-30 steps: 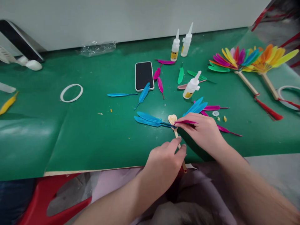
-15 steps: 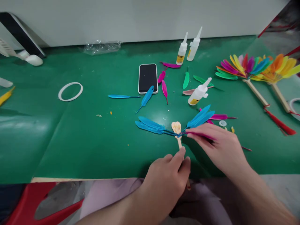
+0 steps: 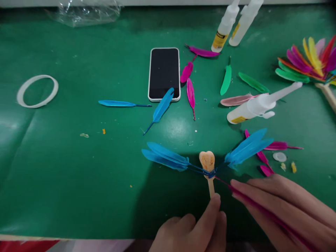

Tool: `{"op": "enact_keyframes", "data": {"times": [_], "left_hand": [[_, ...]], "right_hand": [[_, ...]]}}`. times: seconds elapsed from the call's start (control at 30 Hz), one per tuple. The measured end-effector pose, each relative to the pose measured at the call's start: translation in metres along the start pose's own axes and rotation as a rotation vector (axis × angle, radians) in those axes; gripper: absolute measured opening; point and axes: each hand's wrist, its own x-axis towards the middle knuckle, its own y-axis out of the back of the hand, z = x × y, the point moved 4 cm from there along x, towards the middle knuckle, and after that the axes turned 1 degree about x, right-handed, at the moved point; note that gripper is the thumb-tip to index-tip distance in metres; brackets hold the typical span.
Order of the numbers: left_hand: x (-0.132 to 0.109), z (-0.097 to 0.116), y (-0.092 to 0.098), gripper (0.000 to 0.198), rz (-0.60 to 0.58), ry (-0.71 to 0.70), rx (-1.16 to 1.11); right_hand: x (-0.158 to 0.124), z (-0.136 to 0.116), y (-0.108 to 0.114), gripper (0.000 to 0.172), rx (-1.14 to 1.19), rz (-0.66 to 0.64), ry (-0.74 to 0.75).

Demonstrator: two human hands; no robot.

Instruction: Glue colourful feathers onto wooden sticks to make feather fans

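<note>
My left hand (image 3: 194,229) is closed around the wooden stick (image 3: 211,187), whose heart-shaped head (image 3: 207,161) points away from me. Two blue feathers (image 3: 166,157) spread left from the base of the heart, and more blue feathers (image 3: 248,147) spread to the right. My right hand (image 3: 278,210) pinches a magenta feather (image 3: 252,201) between thumb and fingers. The quill tip of that feather touches or nearly touches the blue quills where they meet on the stick. Part of the feather is hidden by my fingers.
A glue bottle (image 3: 249,109) stands tilted at the right, with two more bottles (image 3: 223,31) behind. A phone (image 3: 165,73) lies at the middle back among loose feathers (image 3: 190,94). A white ring (image 3: 36,91) lies left, plastic wrap (image 3: 89,12) at the back, a colourful feather fan (image 3: 309,66) far right.
The view has tipped down and come closer to the table. My right hand has drawn lower along the magenta feather, leaving more quill showing. My left hand still holds the stick.
</note>
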Motion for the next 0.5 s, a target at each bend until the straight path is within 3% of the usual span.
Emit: {"op": "enact_keyframes", "data": {"times": [0.13, 0.27, 0.5], "left_hand": [[-0.004, -0.001, -0.003, 0.038, -0.021, 0.003, -0.003], [-0.005, 0.001, -0.002, 0.034, -0.023, -0.064, 0.038], [0.0, 0.008, 0.006, 0.031, 0.041, -0.164, 0.139]], "right_hand": [[0.011, -0.003, -0.005, 0.04, 0.093, -0.01, 0.056], [0.027, -0.009, -0.008, 0.038, 0.105, 0.06, -0.027], [0.025, -0.01, -0.006, 0.042, 0.071, 0.15, -0.049]]}}
